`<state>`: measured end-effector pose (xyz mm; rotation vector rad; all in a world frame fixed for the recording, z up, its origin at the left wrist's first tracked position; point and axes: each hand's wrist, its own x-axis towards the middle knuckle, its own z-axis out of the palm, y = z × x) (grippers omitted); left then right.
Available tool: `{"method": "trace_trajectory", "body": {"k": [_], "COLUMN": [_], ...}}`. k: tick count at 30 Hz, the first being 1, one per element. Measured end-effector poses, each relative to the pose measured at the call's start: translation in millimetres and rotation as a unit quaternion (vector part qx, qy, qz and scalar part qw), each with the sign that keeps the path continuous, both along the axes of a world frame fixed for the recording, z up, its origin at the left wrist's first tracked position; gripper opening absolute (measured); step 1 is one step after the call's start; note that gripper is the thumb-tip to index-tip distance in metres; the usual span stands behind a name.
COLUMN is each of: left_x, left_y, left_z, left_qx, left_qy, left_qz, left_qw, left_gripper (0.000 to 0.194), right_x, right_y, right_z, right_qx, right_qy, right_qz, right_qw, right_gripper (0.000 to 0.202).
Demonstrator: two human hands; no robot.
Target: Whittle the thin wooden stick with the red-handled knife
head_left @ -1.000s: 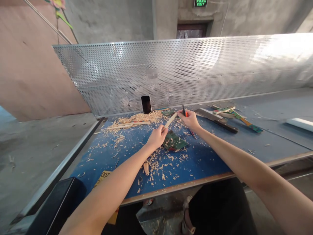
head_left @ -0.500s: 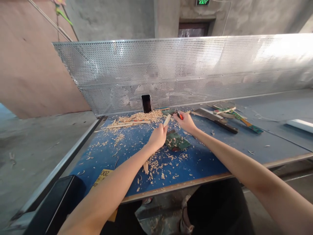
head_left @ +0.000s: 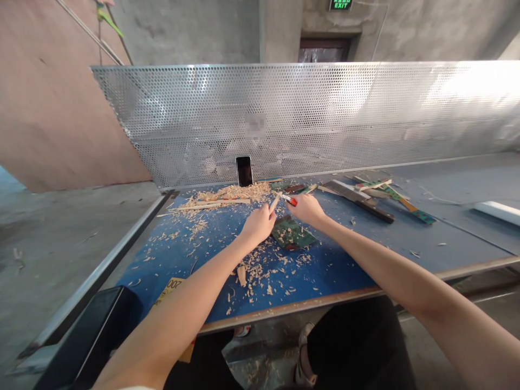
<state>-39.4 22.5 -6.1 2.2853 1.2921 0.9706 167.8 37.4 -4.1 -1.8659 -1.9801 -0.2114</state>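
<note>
My left hand (head_left: 259, 223) is closed around a pale strip of wood (head_left: 275, 202), whose far end sticks out past the fingers. In my right hand (head_left: 307, 208) is a utility knife (head_left: 291, 200) with a red-orange body. Its blade end points left, close to the tip of the strip; whether they touch I cannot tell. Below both hands lies a dark green sheet (head_left: 293, 234) sprinkled with shavings. Curled wood shavings (head_left: 254, 190) are heaped beyond my left hand, and more are scattered over the blue tabletop (head_left: 174, 254).
A phone (head_left: 244, 171) leans against the perforated metal panel (head_left: 309, 119). To the right lie a dark-handled saw (head_left: 359, 201) and painted wood strips (head_left: 408, 209). Thin sticks (head_left: 207, 205) lie at the left. A black box (head_left: 91, 330) stands by the left edge, a white bar (head_left: 498, 212) far right.
The utility knife has turned and now points left toward the strip's tip, with its light blade end showing. The strip has rotated slightly in my left hand. The view has shifted a little.
</note>
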Motion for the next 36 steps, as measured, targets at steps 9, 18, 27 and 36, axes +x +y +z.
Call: {"method": "trace_trajectory", "body": {"k": [9,18,27,36], "left_x": [12.2,17.7,21.9,12.8], "left_y": [-13.6,-6.7,-33.2,-3.4], "left_z": [13.4,7.8,21.8,-0.6], "left_qx": [0.027,-0.036,-0.279,-0.153], "left_qy": [0.202,0.1,-0.075,-0.071], "left_qz": [0.046,0.031,-0.199,-0.058], "left_qw": [0.978,0.994,0.936,0.984], "left_gripper": [0.047,0.044,0.048,0.05], "right_x": [5.5,-0.1,50.0,76.3], "right_y": [9.9,10.2,24.1,34.0], "right_z": [1.4,4.9,16.1,17.5], "right_qx": [-0.032,-0.042,-0.092,0.005], "right_qy": [-0.014,-0.04,0.028,0.117], "right_qz": [-0.073,-0.068,-0.17,-0.193], "right_qw": [0.997,0.996,0.981,0.974], "right_gripper": [0.034,0.03,0.032,0.04]}}
